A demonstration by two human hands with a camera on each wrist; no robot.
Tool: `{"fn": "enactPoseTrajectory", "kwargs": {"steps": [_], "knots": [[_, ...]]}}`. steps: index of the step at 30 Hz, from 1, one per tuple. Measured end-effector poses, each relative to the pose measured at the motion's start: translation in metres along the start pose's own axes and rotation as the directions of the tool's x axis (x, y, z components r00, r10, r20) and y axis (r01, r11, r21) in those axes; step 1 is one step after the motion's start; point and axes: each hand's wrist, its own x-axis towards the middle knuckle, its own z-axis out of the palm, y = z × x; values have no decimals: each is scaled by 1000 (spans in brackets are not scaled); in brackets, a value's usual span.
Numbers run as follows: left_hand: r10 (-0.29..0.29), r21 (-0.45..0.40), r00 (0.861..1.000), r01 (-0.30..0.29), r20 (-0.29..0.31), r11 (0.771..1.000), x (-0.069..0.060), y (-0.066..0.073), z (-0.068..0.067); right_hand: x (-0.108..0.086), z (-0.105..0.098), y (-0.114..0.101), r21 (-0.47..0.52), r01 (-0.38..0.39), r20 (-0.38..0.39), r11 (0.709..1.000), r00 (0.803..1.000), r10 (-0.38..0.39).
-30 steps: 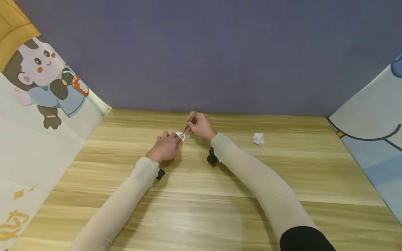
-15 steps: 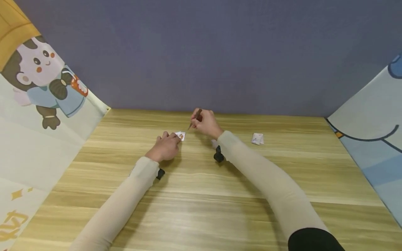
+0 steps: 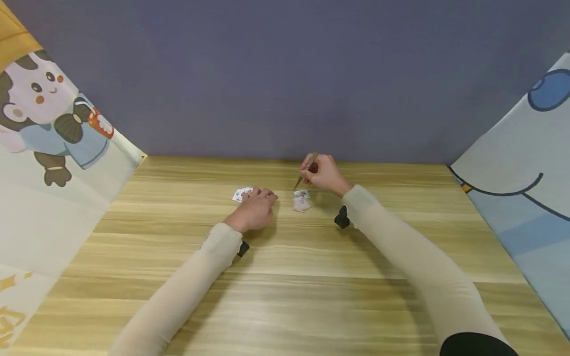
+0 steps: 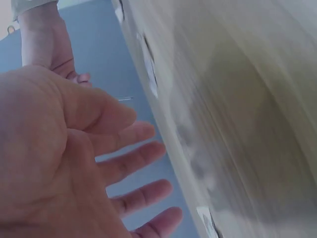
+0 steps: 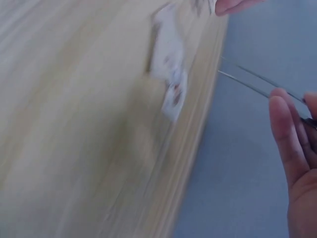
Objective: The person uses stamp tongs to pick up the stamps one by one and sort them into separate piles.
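Note:
In the head view my right hand (image 3: 327, 177) holds metal tweezers (image 3: 300, 181), their tips pointing down beside small printed paper pieces (image 3: 302, 203). These pieces lie partly overlapped in the middle. The right wrist view shows the tweezers (image 5: 242, 83) with their two prongs apart and nothing between them. My left hand (image 3: 255, 206) is just right of another set of small white printed pieces (image 3: 241, 194), covering part of them. Its fingers (image 4: 143, 195) are spread and loosely bent, holding nothing, above the table in the left wrist view.
The wood-grain table (image 3: 285, 296) meets a grey-blue wall (image 3: 285, 79) at its back edge. Printed cartoon panels (image 3: 49, 198) flank both sides. Black wrist devices (image 3: 342, 217) hang below the sleeves. A further paper piece (image 4: 119, 10) shows in the left wrist view.
My right hand has moved right with the tweezers, away from the left pieces to the middle ones. My left hand has lifted off the left pieces and shifted right. The head view has turned slightly right.

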Motion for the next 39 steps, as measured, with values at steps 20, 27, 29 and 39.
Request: {"fn": "enactPoseTrajectory", "kwargs": {"steps": [20,27,29,39], "knots": [[99,90,991,-107,93,990,8,37,11,-11,-3,17,16,-80,49,997,996,79],[92,92,991,-102,102,991,8,37,11,-14,-4,11,11,-47,46,999,998,47],[94,93,990,-104,100,990,8,37,11,-15,-4,9,8,-32,51,999,998,32],[108,82,990,-116,93,990,8,38,14,-19,0,6,33,8,59,999,998,-10]]}}
